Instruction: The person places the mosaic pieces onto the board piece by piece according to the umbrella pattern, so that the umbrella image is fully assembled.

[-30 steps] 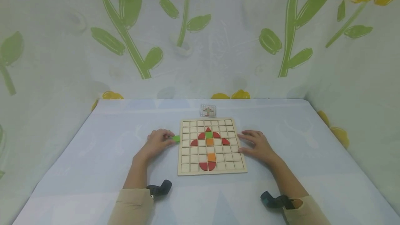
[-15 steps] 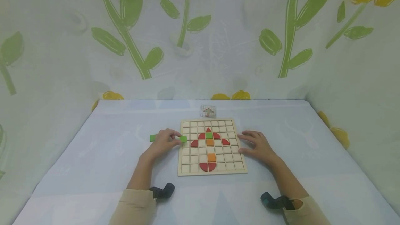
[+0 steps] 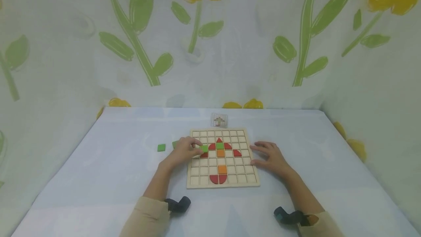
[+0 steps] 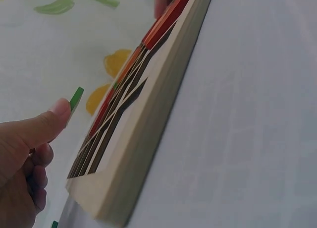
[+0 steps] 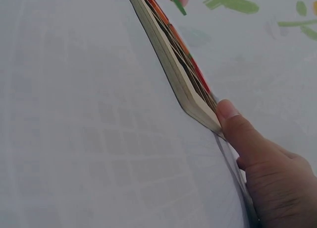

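A green square tile (image 3: 204, 149) is pinched between the thumb and fingers of my left hand (image 3: 185, 153), over the left part of a wooden grid board (image 3: 241, 170). In the left wrist view the tile (image 4: 76, 96) stands tilted above the board's surface. On the board lie a red triangle (image 3: 219, 140), several red quarter-round pieces (image 3: 237, 153), a green square (image 3: 220, 145) and two orange squares (image 3: 222, 169). My right hand (image 3: 271, 158) rests at the board's right edge, fingers spread; its thumb (image 5: 229, 110) touches the corner in the right wrist view.
Two loose green tiles lie left of the board, one in the open (image 3: 161, 147), the other tile (image 3: 175, 144) partly behind my left hand. A small pattern card (image 3: 219, 120) sits beyond the board's far edge. A flower-printed cloth wall (image 3: 243, 65) surrounds the table.
My left hand has carried the green tile rightward, from the board's left edge to over its left columns, uncovering loose green tiles behind it. My right hand stays at the right edge.
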A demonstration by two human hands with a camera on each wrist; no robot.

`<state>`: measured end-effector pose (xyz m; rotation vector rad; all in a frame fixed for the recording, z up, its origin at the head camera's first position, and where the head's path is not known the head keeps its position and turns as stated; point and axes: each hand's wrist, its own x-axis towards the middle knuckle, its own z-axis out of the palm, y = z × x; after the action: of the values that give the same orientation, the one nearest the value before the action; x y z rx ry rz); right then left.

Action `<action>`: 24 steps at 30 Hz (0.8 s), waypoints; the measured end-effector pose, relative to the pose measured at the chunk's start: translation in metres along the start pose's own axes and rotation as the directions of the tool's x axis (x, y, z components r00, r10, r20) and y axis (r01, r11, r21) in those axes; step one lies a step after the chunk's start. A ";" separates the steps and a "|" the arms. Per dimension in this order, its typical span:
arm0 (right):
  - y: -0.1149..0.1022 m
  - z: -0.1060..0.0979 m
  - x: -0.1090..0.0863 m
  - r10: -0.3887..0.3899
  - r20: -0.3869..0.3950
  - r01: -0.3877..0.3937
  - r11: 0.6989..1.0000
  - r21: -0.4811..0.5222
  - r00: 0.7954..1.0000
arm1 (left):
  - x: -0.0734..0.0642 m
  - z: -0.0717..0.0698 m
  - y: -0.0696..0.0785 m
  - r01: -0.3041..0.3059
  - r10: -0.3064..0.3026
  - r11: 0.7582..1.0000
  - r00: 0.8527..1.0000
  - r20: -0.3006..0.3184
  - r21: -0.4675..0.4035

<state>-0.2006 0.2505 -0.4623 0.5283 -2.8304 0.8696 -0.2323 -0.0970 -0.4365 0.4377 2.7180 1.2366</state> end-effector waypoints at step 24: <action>-0.003 0.000 0.001 -0.004 -0.002 0.004 1.000 -0.019 1.000 | 0.028 0.037 0.028 -0.185 0.182 0.982 0.980 0.076 0.042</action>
<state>-0.2002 0.2483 -0.4607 0.5305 -2.8315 0.8408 -0.2440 -0.0440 -0.4397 0.7390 2.7022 1.1715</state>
